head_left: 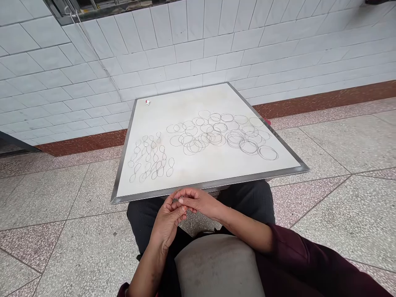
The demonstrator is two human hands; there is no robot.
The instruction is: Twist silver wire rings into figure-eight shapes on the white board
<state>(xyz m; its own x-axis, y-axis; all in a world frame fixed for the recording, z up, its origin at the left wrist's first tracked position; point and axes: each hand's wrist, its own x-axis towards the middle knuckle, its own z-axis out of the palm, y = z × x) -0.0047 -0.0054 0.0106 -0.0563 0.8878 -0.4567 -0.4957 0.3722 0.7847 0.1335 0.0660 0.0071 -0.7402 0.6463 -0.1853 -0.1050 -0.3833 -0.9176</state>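
My left hand (pixel 171 216) and my right hand (pixel 199 203) meet at the near edge of the table, over my lap. Both are closed, with fingertips pinching a thin wire (pixel 191 223), of which only short bits show between and below the fingers. On the tabletop beyond them, to the left, lie several wires twisted into figure-eight shapes (pixel 159 167). Toward the middle and right, several thin round wire rings (pixel 249 146) overlap one another. Most of the held wire is hidden by my fingers, so its shape is unclear.
The white table (pixel 192 173) has a grey metal rim and stands close to a white tiled wall (pixel 173 57). A small red and white item (pixel 147 102) lies in its far left corner. A pale cord (pixel 102 64) hangs down the wall.
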